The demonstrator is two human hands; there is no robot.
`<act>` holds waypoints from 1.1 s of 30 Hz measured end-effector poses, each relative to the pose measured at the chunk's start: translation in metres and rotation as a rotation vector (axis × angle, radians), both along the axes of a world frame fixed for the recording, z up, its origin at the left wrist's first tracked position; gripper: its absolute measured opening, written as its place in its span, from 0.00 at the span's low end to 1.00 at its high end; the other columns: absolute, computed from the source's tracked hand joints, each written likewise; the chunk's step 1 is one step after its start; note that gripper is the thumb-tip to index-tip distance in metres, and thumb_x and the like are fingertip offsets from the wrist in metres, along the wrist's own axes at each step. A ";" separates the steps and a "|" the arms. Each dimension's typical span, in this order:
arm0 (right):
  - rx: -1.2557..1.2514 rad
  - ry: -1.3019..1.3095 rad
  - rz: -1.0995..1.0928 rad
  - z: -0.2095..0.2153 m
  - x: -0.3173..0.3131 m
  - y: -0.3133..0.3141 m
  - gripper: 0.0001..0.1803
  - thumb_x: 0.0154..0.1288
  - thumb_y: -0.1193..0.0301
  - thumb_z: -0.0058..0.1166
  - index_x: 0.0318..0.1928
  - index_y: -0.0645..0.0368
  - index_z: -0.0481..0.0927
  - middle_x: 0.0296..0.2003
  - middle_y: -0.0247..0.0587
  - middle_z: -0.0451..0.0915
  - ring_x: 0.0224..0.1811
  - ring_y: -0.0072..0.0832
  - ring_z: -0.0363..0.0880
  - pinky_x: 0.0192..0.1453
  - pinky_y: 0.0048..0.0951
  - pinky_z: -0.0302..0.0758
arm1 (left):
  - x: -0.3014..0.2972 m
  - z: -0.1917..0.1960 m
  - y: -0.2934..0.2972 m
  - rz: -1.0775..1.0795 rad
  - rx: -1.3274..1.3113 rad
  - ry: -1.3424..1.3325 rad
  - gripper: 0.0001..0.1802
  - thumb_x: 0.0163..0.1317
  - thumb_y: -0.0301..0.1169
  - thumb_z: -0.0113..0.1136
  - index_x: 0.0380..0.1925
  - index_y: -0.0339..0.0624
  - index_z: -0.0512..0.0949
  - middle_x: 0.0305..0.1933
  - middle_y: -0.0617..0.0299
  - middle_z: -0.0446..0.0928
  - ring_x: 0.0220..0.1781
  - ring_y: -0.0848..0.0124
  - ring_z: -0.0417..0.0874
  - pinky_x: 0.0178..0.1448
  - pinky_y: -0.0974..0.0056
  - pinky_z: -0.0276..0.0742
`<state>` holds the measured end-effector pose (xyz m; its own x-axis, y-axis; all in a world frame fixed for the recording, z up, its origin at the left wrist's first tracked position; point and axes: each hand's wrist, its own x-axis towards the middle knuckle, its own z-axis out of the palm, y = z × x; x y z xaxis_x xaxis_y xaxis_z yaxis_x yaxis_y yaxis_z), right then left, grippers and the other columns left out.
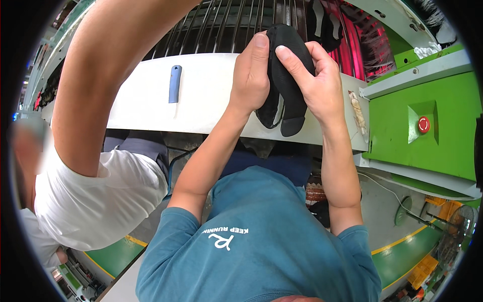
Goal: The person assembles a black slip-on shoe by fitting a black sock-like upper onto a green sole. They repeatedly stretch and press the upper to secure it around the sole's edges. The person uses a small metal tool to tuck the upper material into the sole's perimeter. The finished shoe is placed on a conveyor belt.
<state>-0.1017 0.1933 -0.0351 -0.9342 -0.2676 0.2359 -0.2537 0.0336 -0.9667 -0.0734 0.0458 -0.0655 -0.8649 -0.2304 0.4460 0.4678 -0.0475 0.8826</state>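
Above the white worktable (pixel 146 108), beside the green machine housing (pixel 432 146), a black shoe (pixel 287 80) held sole-up, left hand (pixel 250 75) and right hand (pixel 317 80) both grasping it; blue-handled knife (pixel 174 85) lying left of it.

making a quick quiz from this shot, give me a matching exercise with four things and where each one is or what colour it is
Things:
1. black shoe
2. blue-handled knife
3. red round button
4. co-worker's arm

Places or colours:
A. set in the green machine panel at right
B. held between the left hand and right hand, sole up
C. lying alone on the white table
D. reaching across from the left, in a white sleeve

Pairs: 1-B, 2-C, 3-A, 4-D
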 end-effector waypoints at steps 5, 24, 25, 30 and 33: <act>-0.011 0.011 0.028 0.000 0.003 0.001 0.23 0.73 0.54 0.78 0.40 0.62 0.84 0.30 0.33 0.86 0.32 0.17 0.81 0.37 0.26 0.79 | 0.003 -0.001 0.000 0.073 -0.093 0.017 0.34 0.92 0.54 0.42 0.64 0.30 0.81 0.48 0.53 0.89 0.50 0.67 0.89 0.57 0.63 0.83; 0.068 0.312 0.144 0.006 0.076 -0.001 0.19 0.71 0.63 0.80 0.46 0.60 0.82 0.37 0.43 0.91 0.37 0.30 0.93 0.42 0.32 0.87 | 0.083 0.025 -0.025 0.033 -0.199 0.121 0.29 0.88 0.47 0.52 0.65 0.28 0.79 0.54 0.43 0.91 0.55 0.60 0.93 0.61 0.56 0.89; 0.057 0.372 0.166 0.003 0.077 -0.001 0.18 0.72 0.64 0.80 0.46 0.60 0.82 0.36 0.42 0.91 0.36 0.30 0.92 0.42 0.31 0.86 | 0.089 0.028 -0.026 0.058 -0.195 0.104 0.28 0.88 0.48 0.52 0.63 0.29 0.79 0.54 0.42 0.91 0.55 0.59 0.94 0.61 0.56 0.89; -0.047 0.344 0.247 -0.017 0.081 -0.003 0.13 0.73 0.67 0.77 0.42 0.60 0.84 0.32 0.40 0.86 0.31 0.29 0.88 0.37 0.31 0.83 | 0.113 0.013 -0.038 0.100 -0.058 0.097 0.34 0.88 0.56 0.44 0.57 0.28 0.74 0.50 0.28 0.88 0.52 0.44 0.94 0.61 0.44 0.92; -0.105 0.371 0.235 -0.017 0.084 -0.016 0.13 0.72 0.68 0.77 0.39 0.59 0.83 0.30 0.38 0.84 0.28 0.30 0.85 0.33 0.33 0.79 | 0.115 0.004 -0.046 0.106 -0.054 0.149 0.34 0.87 0.57 0.50 0.56 0.28 0.73 0.48 0.28 0.88 0.51 0.41 0.93 0.60 0.40 0.92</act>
<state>-0.0179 0.1769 -0.0523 -0.6983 -0.4188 0.5805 -0.5726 -0.1599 -0.8041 0.0421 -0.0001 -0.0616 -0.7602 -0.2892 0.5818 0.5936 0.0548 0.8029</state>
